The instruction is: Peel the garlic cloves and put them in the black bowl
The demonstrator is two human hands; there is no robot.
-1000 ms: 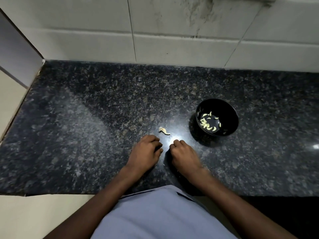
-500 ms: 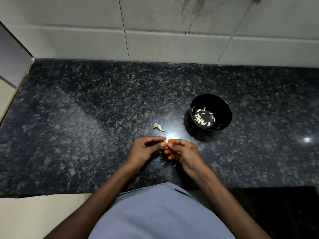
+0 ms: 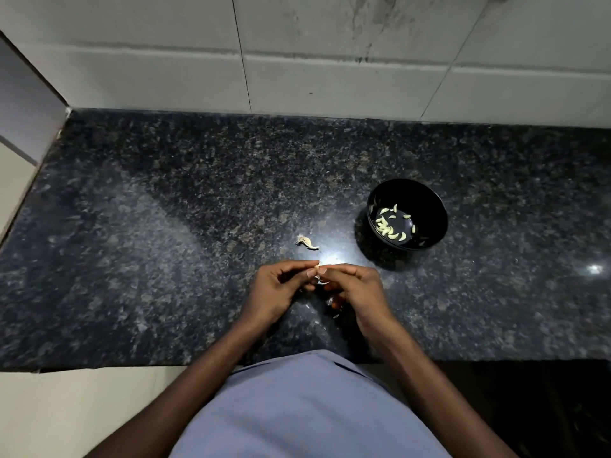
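My left hand [image 3: 276,290] and my right hand [image 3: 358,289] meet just above the dark granite counter [image 3: 165,242], and together they pinch a small garlic clove [image 3: 318,274] between their fingertips. A pale strip of skin hangs from the clove. The black bowl [image 3: 426,206] stands to the right and a little farther back, with several peeled cloves [image 3: 391,224] on its bottom. A small garlic piece [image 3: 306,242] lies on the counter just beyond my hands.
A few flecks of skin [image 3: 334,314] lie on the counter under my right hand. White wall tiles [image 3: 330,61] rise behind the counter. The counter's left end meets a side wall [image 3: 29,104], and its front edge runs by my blue shirt [image 3: 307,408].
My hands have lifted off the counter, where they rested curled side by side, and now hold a clove between the fingertips. The view has shifted slightly.
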